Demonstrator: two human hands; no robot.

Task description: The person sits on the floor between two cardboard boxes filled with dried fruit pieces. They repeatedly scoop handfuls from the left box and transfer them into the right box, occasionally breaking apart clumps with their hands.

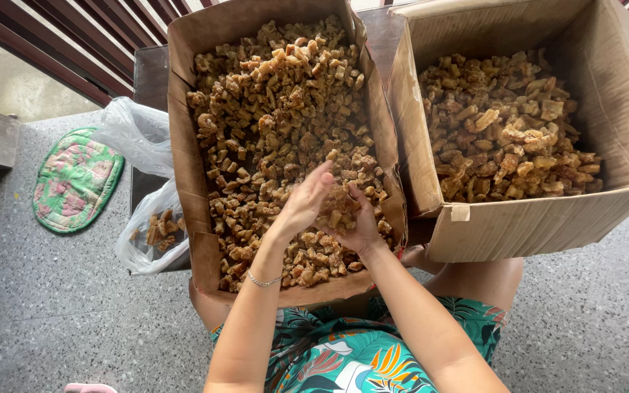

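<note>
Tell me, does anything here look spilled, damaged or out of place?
Nothing is spilled. The left box has bowed, creased walls, and the right box carries a strip of tape on a worn front edge. Both hold their brown fried chunks.

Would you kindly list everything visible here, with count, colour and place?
cardboard boxes: two, brown, open, side by side ahead of the person
fried snack pieces: many, golden brown, filling both boxes
plastic bag: one, clear, left of the near box, a few pieces inside
second plastic bag: one, whitish, behind it
mat: one, green and pink, on the floor at left
floor: grey speckled
bracelet: one, silver, left wrist
left hand: cupped over the near box
right hand: cupped, holding pieces
</note>
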